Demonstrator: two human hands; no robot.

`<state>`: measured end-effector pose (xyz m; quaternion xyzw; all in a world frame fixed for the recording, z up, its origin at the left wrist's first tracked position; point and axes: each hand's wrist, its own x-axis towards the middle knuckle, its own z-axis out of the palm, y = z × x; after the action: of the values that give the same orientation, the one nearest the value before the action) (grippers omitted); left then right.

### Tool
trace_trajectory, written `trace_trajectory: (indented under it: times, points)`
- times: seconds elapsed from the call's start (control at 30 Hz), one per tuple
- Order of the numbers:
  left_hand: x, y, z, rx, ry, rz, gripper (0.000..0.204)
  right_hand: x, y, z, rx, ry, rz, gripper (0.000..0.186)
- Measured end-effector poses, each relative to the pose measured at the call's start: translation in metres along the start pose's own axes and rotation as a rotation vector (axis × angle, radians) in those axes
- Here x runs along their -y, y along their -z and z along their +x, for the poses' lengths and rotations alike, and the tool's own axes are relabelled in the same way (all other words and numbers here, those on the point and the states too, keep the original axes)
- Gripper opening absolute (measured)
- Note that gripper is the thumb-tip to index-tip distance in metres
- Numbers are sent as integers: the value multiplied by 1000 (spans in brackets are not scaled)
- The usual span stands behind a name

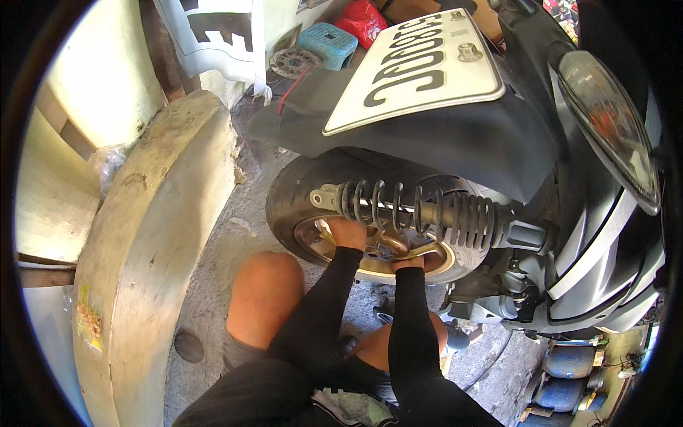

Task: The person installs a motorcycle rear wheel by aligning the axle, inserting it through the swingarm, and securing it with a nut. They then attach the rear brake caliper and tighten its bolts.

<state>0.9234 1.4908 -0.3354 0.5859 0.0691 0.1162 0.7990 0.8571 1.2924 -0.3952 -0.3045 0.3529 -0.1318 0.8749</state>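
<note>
While the left hand (347,233) and right hand (408,264) are reaching into the rear wheel (393,245) (fingers are hiding, so I cannot tell whether either grip is clenching anything), it is sitting beneath the black fender (441,139), beside the coiled shock absorber (466,219). It is looking heavy and rigid, the tyre (287,203) likely offering the surest hold; gold-toned spokes (425,251) are showing inside that dark ring.

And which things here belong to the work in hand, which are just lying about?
In the work:
- left hand and right hand, both at the gold wheel
- black tyre around it
- coil-spring shock beside it

Lying about, apparently:
- blue stool
- red bag
- perforated disc
- white chair
</note>
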Motion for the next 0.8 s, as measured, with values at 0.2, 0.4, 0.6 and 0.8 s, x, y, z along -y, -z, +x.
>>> trace_trajectory:
  times: [0.2, 0.4, 0.6, 0.8]
  points:
    - [7, 7, 7, -92, 264, -717, 53, -4, 7, 6, 106, 40, 44, 48]
    - [2, 7, 3, -77, -184, 225, 45, 2, 4, 2, 73, 2, 21, 49]
    - [-20, 2, -13, 109, -183, 234, 34, 3, -28, -10, -128, -158, -68, 52]
    - [-66, 3, -8, 760, 126, 747, 25, -26, -19, -11, 143, -384, -158, 60]
